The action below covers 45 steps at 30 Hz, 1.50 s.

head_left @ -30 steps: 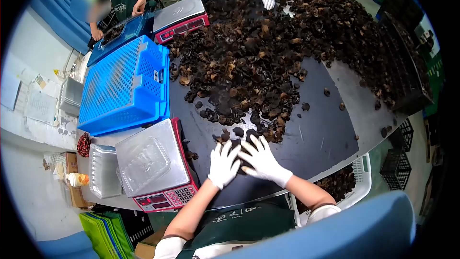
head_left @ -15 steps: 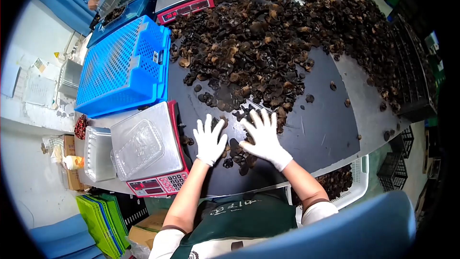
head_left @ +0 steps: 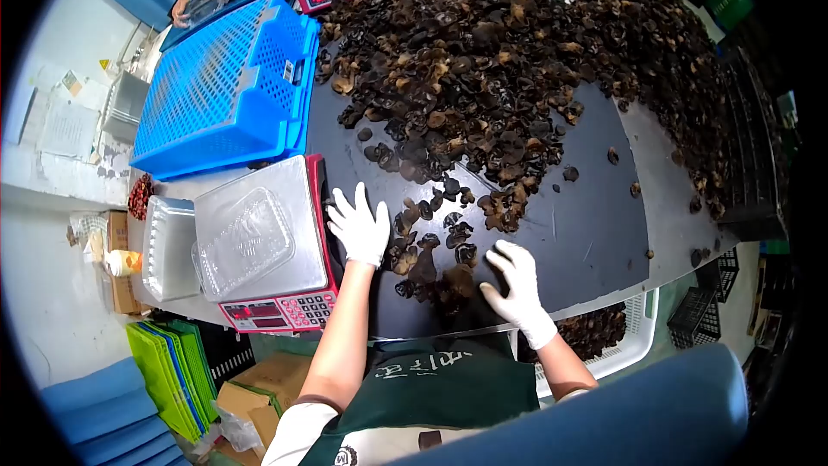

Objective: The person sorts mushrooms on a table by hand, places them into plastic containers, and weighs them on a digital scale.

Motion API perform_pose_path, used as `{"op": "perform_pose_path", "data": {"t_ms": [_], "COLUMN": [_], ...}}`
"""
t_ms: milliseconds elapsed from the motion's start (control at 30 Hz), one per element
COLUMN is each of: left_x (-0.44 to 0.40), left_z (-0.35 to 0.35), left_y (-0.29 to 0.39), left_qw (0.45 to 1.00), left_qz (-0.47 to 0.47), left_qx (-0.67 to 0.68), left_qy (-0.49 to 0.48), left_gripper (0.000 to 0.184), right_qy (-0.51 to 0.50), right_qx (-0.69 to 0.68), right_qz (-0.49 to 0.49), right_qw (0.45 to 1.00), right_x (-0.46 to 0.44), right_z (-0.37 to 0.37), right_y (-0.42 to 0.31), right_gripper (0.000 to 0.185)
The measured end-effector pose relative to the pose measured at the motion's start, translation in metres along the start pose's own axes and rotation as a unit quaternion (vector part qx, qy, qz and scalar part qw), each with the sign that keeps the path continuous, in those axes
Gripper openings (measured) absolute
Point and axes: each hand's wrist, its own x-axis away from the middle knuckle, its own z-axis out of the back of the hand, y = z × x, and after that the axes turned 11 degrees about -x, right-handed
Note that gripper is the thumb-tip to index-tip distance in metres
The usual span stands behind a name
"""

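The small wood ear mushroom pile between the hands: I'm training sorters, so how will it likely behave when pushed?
The small wood ear mushroom pile will probably spread apart, since its pieces look loose. Each is likely light, looking thin and curled. They may slide easily, as the dark sheet looks smooth.

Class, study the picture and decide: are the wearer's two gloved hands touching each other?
No, the left hand is beside the near scale, with dark pieces between it and the right hand.
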Motion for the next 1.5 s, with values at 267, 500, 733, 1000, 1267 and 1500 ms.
{"op": "perform_pose_path", "data": {"t_ms": [267, 500, 733, 1000, 1267, 1500], "left_x": [0.013, 0.081, 0.039, 0.016, 0.049, 0.045], "left_z": [-0.001, 0.033, 0.016, -0.004, 0.017, 0.023], "left_y": [0.020, -0.015, -0.040, -0.024, 0.012, 0.053], "left_qw": [0.965, 0.925, 0.989, 0.987, 0.913, 0.867], "left_qz": [-0.253, -0.313, -0.124, -0.097, -0.270, -0.492], "left_qx": [0.062, 0.212, 0.078, 0.002, 0.305, 0.051], "left_qy": [0.022, 0.039, 0.033, 0.130, 0.024, 0.059], "left_gripper": [0.034, 0.030, 0.060, 0.040, 0.024, 0.045], "right_qy": [-0.116, 0.033, -0.050, -0.094, -0.114, -0.173], "right_qx": [0.025, -0.081, 0.057, 0.041, 0.208, 0.079], "right_qz": [-0.009, 0.032, -0.002, -0.093, -0.172, -0.062], "right_qw": [0.993, 0.996, 0.997, 0.990, 0.956, 0.980], "right_x": [-0.004, -0.034, -0.080, -0.031, 0.025, 0.000], "right_z": [-0.017, -0.032, -0.068, 0.030, 0.096, -0.030], "right_y": [-0.002, 0.006, 0.023, 0.015, -0.018, -0.038], "right_gripper": [0.065, 0.028, 0.029, 0.008, 0.046, 0.113]}}
